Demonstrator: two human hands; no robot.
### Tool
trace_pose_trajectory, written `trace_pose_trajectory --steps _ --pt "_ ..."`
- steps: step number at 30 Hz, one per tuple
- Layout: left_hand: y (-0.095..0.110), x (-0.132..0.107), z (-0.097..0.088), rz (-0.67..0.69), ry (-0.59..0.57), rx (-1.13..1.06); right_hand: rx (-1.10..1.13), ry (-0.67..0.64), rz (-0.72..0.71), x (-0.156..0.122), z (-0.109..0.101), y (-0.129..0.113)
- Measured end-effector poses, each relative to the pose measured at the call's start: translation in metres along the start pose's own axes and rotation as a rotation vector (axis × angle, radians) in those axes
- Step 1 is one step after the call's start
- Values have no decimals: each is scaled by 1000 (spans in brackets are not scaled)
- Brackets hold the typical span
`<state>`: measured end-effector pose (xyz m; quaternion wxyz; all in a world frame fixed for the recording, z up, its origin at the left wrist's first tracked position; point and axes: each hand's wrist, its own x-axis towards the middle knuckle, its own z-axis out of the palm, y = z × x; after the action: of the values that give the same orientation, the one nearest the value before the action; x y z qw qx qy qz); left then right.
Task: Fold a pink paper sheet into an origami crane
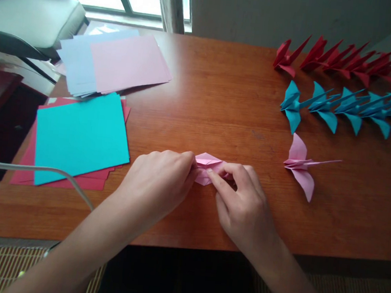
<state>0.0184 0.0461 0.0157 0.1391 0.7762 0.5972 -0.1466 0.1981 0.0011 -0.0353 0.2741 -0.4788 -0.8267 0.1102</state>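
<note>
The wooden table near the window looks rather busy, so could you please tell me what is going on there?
A person is working a small folded pink paper with both hands: the left hand grips its left end, and the right hand has its fingers on the right part. A pink paper bird lies to the right, with rows of blue birds and red birds beyond it. On the left lie stacks of coloured sheets.
</note>
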Motion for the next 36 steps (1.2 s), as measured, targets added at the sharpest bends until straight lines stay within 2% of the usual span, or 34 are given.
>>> trace_pose_trajectory --steps 2,4,6,9,11,16,23,36 --pt "1 -2 -1 4 16 44 -5 2 1 0 0 0" --pt "4 -5 1 1 80 53 -7 2 6 0 0 -1" --pt "8 -10 6 4 214 17 -8 4 11 0 0 -1" --pt "15 -17 19 57 499 -39 -18 3 12 1 -1 -2" --pt "18 -19 28 65 561 -31 -25 -1 8 1 -1 -2" --pt "17 -17 40 52 536 -88 -44 4 -13 -1 0 -2" --pt "19 -17 39 38 502 -106 -111 35 -70 -3 -4 -3" --pt "18 -17 39 30 512 -67 -150 26 -59 -2 -3 -3"
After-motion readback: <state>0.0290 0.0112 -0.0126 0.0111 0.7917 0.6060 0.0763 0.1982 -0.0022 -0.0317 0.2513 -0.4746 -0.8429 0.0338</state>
